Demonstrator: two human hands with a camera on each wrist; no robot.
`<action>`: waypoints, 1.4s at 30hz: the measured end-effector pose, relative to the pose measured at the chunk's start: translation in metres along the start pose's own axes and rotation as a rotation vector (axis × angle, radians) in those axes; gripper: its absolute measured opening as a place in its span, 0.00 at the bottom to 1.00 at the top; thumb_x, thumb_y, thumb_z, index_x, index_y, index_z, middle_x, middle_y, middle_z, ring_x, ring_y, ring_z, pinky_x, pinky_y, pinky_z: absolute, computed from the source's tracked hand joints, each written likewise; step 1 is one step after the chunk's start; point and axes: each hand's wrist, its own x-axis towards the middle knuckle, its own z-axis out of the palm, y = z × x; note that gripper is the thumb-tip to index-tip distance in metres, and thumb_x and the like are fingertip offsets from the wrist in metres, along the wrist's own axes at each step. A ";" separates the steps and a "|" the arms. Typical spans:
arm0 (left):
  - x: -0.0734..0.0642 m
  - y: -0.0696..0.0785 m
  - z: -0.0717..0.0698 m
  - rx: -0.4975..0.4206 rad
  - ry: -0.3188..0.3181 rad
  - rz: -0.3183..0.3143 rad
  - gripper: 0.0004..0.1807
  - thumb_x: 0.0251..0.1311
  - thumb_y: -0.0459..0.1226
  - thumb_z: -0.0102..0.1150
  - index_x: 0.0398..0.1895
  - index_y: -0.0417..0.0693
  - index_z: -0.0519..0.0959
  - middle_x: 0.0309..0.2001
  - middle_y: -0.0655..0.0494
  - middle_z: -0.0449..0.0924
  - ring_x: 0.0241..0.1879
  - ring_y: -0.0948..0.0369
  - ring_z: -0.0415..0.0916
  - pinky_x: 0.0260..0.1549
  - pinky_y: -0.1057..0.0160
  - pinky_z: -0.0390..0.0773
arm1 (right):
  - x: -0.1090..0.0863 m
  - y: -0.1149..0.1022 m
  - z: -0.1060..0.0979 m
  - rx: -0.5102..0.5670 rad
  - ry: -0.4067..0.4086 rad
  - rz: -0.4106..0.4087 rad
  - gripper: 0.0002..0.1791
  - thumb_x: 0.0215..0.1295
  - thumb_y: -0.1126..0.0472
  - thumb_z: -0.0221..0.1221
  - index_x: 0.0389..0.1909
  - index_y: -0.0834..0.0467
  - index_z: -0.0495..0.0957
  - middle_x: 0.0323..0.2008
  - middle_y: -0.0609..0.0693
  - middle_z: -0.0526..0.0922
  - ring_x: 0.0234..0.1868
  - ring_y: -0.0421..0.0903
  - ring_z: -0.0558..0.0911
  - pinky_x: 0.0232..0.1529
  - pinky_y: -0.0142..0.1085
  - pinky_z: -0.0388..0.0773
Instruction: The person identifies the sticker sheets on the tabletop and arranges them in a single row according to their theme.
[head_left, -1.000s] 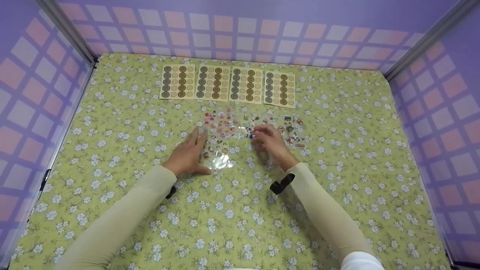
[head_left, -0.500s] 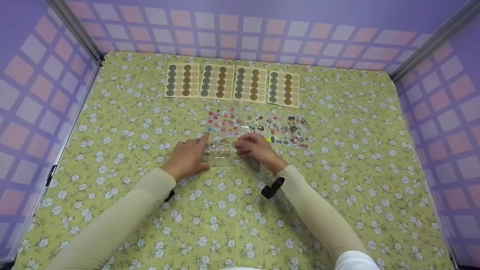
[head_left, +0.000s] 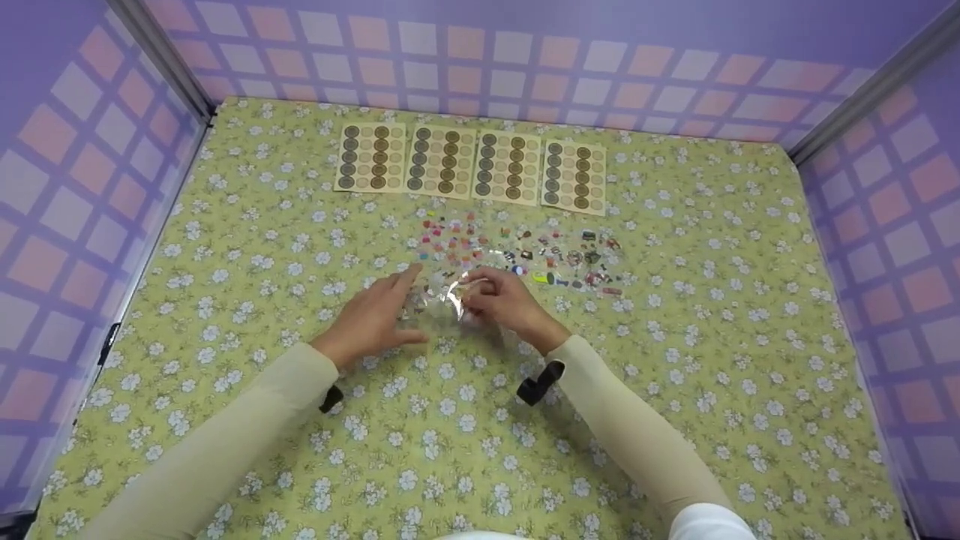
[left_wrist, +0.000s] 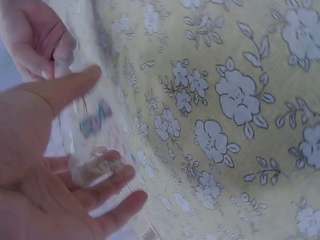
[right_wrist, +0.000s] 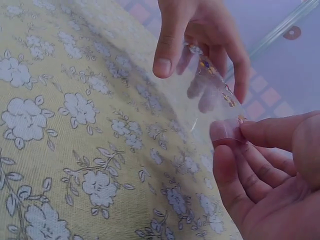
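A clear plastic sticker sheet (head_left: 439, 294) with small printed pictures is raised and curved between my hands. My right hand (head_left: 504, 301) pinches its right edge with thumb and fingers, as the right wrist view shows at the sheet's corner (right_wrist: 227, 131). My left hand (head_left: 371, 316) is at the sheet's left side, thumb and fingers spread apart. Seen in the left wrist view, the left fingers (left_wrist: 107, 175) extend behind the sheet, and the thumb (left_wrist: 75, 87) stands in front of it. More clear sticker sheets (head_left: 454, 236) with pink, red and dark pictures lie just beyond my hands.
Several cream sheets of round brown and beige stickers (head_left: 373, 157) lie in a row at the back of the table. A yellow-green floral cloth (head_left: 450, 450) covers the tabletop. Purple checked walls (head_left: 525, 60) enclose the back and sides.
My right hand has moved left from the pictures on the right and taken hold of the near sticker sheet, which has lifted and bent. The left hand has loosened off the sheet's left side.
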 end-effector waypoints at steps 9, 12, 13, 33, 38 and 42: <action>0.013 -0.006 -0.010 -0.391 -0.030 -0.015 0.43 0.64 0.55 0.56 0.77 0.63 0.45 0.76 0.53 0.49 0.75 0.49 0.49 0.69 0.39 0.56 | -0.012 -0.011 -0.018 -0.064 -0.058 -0.092 0.14 0.72 0.62 0.53 0.54 0.58 0.79 0.41 0.50 0.82 0.39 0.65 0.75 0.45 0.57 0.76; 0.020 -0.005 -0.011 -0.506 -0.001 0.017 0.36 0.65 0.50 0.58 0.73 0.58 0.57 0.70 0.53 0.63 0.71 0.51 0.60 0.68 0.44 0.61 | -0.015 -0.017 -0.023 -0.100 -0.073 -0.085 0.15 0.72 0.61 0.52 0.55 0.57 0.80 0.40 0.48 0.83 0.41 0.63 0.77 0.50 0.61 0.74; 0.023 -0.004 -0.011 -0.549 0.004 0.032 0.32 0.64 0.47 0.59 0.70 0.55 0.62 0.66 0.53 0.68 0.68 0.52 0.64 0.67 0.46 0.64 | -0.016 -0.018 -0.024 -0.108 -0.079 -0.087 0.16 0.72 0.61 0.52 0.56 0.57 0.79 0.38 0.47 0.82 0.40 0.62 0.78 0.50 0.61 0.74; 0.031 0.006 -0.007 -0.937 0.220 -0.036 0.20 0.65 0.34 0.57 0.60 0.46 0.71 0.53 0.46 0.75 0.47 0.57 0.78 0.46 0.55 0.82 | -0.011 -0.002 -0.024 0.198 0.171 -0.040 0.22 0.66 0.63 0.60 0.58 0.64 0.70 0.41 0.49 0.82 0.40 0.47 0.83 0.47 0.43 0.82; 0.030 0.004 0.001 -0.933 0.255 -0.061 0.29 0.65 0.37 0.58 0.68 0.50 0.60 0.57 0.50 0.73 0.53 0.54 0.74 0.51 0.49 0.79 | -0.005 -0.004 -0.019 0.197 0.260 -0.042 0.19 0.65 0.63 0.60 0.53 0.67 0.73 0.38 0.48 0.81 0.39 0.46 0.82 0.41 0.36 0.82; 0.029 0.003 0.010 -0.843 0.351 -0.045 0.29 0.65 0.36 0.58 0.67 0.51 0.61 0.56 0.50 0.74 0.51 0.54 0.75 0.51 0.50 0.79 | 0.000 -0.005 -0.016 0.171 0.320 -0.039 0.17 0.65 0.65 0.60 0.53 0.68 0.73 0.38 0.48 0.81 0.36 0.43 0.81 0.38 0.34 0.82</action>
